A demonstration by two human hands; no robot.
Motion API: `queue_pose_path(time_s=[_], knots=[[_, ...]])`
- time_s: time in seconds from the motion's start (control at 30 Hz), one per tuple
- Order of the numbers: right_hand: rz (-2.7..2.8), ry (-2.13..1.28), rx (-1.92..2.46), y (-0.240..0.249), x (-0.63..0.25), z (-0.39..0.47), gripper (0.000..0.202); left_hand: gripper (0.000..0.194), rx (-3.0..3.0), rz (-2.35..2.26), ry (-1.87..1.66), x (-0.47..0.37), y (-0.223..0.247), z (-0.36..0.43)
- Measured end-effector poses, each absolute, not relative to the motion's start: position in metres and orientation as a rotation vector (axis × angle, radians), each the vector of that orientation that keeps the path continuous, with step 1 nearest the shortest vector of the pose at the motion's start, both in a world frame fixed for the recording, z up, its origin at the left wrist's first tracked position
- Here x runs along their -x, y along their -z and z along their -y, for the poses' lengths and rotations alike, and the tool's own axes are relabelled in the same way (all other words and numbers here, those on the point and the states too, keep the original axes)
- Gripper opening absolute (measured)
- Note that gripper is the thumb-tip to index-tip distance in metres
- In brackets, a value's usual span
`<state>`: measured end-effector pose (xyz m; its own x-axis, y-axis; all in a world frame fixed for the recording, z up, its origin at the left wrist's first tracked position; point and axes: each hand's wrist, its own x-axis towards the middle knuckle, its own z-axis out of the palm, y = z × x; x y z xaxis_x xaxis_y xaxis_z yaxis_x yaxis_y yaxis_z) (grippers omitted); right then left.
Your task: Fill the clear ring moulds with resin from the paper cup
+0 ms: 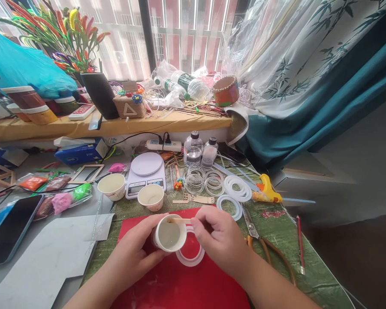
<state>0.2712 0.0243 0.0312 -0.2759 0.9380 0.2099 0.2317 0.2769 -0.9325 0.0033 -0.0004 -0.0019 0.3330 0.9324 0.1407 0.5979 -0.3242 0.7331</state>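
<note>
My left hand (144, 244) is wrapped round a paper cup (170, 234) tipped so that its inside faces me; a pale, cloudy liquid shows in it. Between the fingers and thumb of my right hand (217, 240) is a flat wooden stick (181, 221), its far end at the cup's rim. Partly hidden under the cup and my right hand, a white ring-shaped mold (193, 260) lies on a red sheet (180, 287). Two more paper cups, one nearer (151, 198) and one farther left (112, 187), stand just beyond the sheet.
A kitchen scale (146, 176), two clear bottles (193, 150), stacked clear bangles (194, 180) and white ring molds (237, 189) stand behind. To the right are a yellow glue gun (266, 191), scissors (254, 229) and a red pencil (300, 244). A phone (13, 229) lies left.
</note>
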Motion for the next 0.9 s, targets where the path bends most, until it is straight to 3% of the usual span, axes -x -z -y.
queue_pose_path(time_s=[0.1,0.27,0.57,0.9], knots=[[1.944,-0.863,1.03,-0.028,-0.267,-0.022,0.037,0.051,-2.007,-1.375,-0.757,-0.005,0.0,0.002],[1.949,-1.083,1.134,-0.023,-0.263,-0.022,0.036,0.048,-1.978,-1.413,-0.766,-0.006,0.0,0.003],[1.958,-1.052,1.134,-0.025,-0.258,-0.017,0.039,0.056,-2.027,-1.386,-0.788,-0.003,0.006,0.002],[1.978,-0.948,1.086,-0.027,-0.256,-0.015,0.039,0.046,-2.063,-1.329,-0.777,-0.005,0.001,0.0]])
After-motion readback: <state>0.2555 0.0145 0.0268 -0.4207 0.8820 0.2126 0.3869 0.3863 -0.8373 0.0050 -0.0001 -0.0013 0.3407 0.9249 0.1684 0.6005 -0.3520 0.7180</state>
